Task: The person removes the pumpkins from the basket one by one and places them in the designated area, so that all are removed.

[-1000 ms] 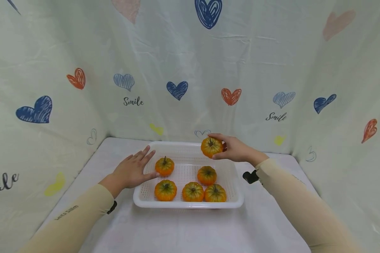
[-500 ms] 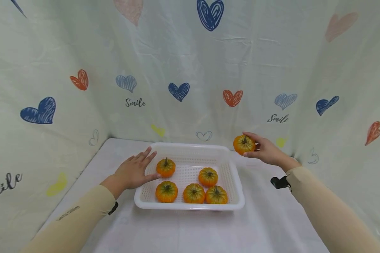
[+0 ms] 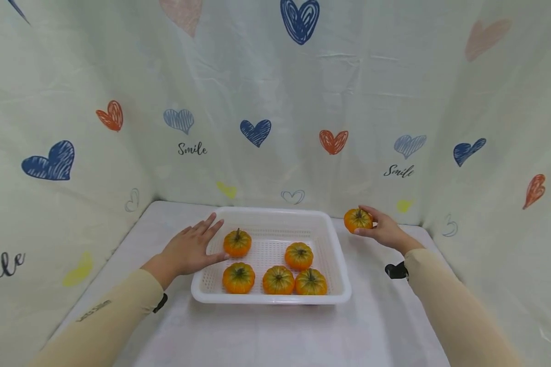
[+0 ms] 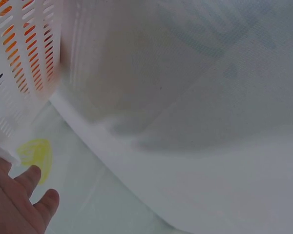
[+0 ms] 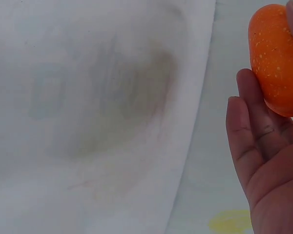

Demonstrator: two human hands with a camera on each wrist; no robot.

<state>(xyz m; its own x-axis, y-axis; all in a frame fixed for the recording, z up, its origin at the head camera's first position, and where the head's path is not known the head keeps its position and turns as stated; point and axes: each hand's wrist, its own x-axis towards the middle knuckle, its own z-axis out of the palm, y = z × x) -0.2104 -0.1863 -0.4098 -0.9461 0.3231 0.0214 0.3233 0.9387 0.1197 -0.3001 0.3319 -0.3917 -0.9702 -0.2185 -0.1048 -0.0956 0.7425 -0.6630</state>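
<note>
My right hand (image 3: 385,232) grips a small orange pumpkin (image 3: 358,220) beyond the basket's right side, near the table's back edge. In the right wrist view the pumpkin (image 5: 274,58) sits between thumb and fingers, its smooth orange side showing. My left hand (image 3: 185,251) rests on the left rim of a white plastic basket (image 3: 271,299), fingers straight and spread, thumb reaching over the rim. Inside the basket are several more pumpkins; one (image 3: 237,242) lies by the left thumb, another pumpkin (image 3: 298,256) farther right. The left wrist view shows the basket's slotted wall (image 4: 24,63) beside the left fingers.
A white-covered table (image 3: 275,336) carries the basket. Behind and at both sides hangs a pale curtain (image 3: 275,81) printed with hearts and "Smile", close to the table's edges. Along the basket's front stand several pumpkins, among them one pumpkin (image 3: 239,278) at the left.
My right hand has carried the pumpkin from over the basket out past its right rim, then slightly lower toward the table. The left hand has stayed on the left rim.
</note>
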